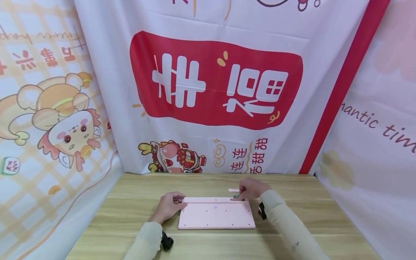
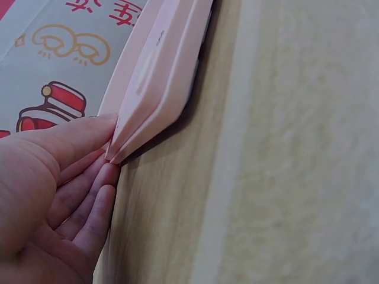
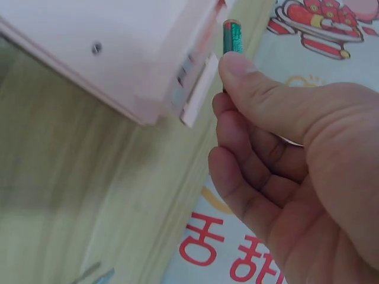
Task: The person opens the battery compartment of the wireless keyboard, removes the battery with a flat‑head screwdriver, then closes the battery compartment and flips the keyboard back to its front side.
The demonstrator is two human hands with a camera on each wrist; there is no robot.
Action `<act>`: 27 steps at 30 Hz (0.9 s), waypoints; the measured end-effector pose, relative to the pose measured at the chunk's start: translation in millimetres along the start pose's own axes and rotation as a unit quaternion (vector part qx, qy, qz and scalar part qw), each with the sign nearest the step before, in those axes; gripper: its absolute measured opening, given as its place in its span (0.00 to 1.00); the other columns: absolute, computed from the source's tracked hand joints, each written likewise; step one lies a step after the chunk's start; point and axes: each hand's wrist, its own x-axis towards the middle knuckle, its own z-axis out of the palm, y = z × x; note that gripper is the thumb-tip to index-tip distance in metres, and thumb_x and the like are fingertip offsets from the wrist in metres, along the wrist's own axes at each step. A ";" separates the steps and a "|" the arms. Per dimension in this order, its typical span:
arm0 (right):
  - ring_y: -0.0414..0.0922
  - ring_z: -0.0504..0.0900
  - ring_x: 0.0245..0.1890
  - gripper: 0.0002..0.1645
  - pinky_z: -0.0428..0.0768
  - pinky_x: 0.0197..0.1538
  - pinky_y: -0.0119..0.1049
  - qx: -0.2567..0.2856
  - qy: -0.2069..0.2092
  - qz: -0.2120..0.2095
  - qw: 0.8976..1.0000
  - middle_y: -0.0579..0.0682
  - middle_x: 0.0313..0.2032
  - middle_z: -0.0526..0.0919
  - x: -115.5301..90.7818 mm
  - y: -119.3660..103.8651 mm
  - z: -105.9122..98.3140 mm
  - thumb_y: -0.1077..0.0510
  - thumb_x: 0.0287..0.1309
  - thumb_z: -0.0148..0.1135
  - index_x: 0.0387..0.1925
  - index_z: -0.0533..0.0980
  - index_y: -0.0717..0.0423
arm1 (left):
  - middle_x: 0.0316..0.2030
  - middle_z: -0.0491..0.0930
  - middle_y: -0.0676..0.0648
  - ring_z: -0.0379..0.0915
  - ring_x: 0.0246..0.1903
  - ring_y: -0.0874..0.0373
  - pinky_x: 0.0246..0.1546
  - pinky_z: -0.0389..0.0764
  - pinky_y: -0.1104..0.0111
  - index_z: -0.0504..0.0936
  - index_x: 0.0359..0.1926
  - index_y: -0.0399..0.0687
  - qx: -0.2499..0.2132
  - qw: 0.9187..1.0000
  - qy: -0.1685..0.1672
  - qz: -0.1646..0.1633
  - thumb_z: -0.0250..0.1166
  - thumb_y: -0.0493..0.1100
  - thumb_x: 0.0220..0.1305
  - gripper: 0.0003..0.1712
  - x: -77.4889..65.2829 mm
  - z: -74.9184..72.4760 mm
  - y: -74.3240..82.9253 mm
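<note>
A pink keyboard lies underside up on the table, small screws dotted over its back. Along its far edge runs a raised ridge with an opened battery slot near the right end. My left hand pinches the far left corner, thumb on top and fingers beneath, as the left wrist view shows. Between thumb and fingertips, my right hand holds a small green battery beside the slot. The battery's lower part is hidden by the fingers. Just beyond the keyboard lies a narrow pink battery cover.
The wood-grain table ends at a printed cloth backdrop, with more cloth at both sides. A black wrist device sits on the left sleeve, another on the right. A thin blurred item shows low in the right wrist view.
</note>
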 end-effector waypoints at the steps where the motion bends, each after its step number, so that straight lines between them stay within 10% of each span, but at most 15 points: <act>1: 0.39 0.79 0.28 0.07 0.80 0.33 0.33 0.003 0.001 -0.004 1.000 0.45 0.30 0.85 -0.1 1.3 -2.7 0.60 0.63 0.74 0.29 0.83 0.53 | 0.45 0.88 0.49 0.84 0.46 0.55 0.53 0.89 0.57 0.88 0.53 0.47 0.000 1.000 0.000 0.002 0.78 0.42 0.63 0.18 0.3 0.1 -0.9; 10: 0.39 0.79 0.27 0.06 0.80 0.32 0.32 0.033 0.026 -0.011 0.999 0.50 0.30 0.87 15.9 16.8 -13.1 0.64 0.66 0.70 0.31 0.84 0.57 | 0.41 0.89 0.51 0.84 0.42 0.60 0.46 0.89 0.64 0.89 0.50 0.47 -0.007 1.000 0.005 0.019 0.79 0.42 0.60 0.17 2.8 2.8 -6.0; 27: 0.38 0.79 0.27 0.10 0.81 0.33 0.33 0.030 0.113 0.008 0.993 0.41 0.25 0.83 63.3 40.9 29.0 0.62 0.62 0.75 0.26 0.84 0.50 | 0.42 0.89 0.49 0.85 0.43 0.57 0.48 0.89 0.61 0.89 0.50 0.45 -0.013 1.000 0.001 0.022 0.79 0.42 0.62 0.17 0.0 1.6 -5.6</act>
